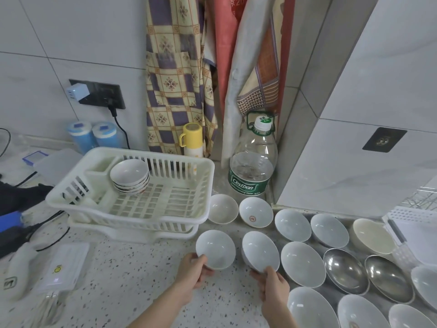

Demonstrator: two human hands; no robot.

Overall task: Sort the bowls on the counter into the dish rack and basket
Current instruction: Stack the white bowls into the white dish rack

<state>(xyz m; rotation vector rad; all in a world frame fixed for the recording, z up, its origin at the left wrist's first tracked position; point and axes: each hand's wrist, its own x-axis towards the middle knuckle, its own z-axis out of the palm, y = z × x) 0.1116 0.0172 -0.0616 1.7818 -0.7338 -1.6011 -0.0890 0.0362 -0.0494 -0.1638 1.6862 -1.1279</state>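
The left hand [195, 272] pinches the near rim of a white bowl [215, 249], thumb over the edge and the other fingers hidden under it. The right hand [272, 284] grips the near rim of a second white bowl [260, 251] in the same way; its fingers below the bowl are also hidden. Both bowls tilt a little, and I cannot tell if they touch the speckled desk [142, 280] or are just above it.

Behind the left bowl stands the white dish rack [198, 209], with a stack of small bowls [130, 177] inside near its back left corner. How many are in the stack is hard to count.

To the right, more bowls lie in rows on the desk, among them two metal bowls [343, 271]; the nearest ones are cut off by the bottom and right edges. A white basket [411, 215] shows only partly at the right edge. A large water bottle [254, 162] stands behind the bowls, near the wall corner.
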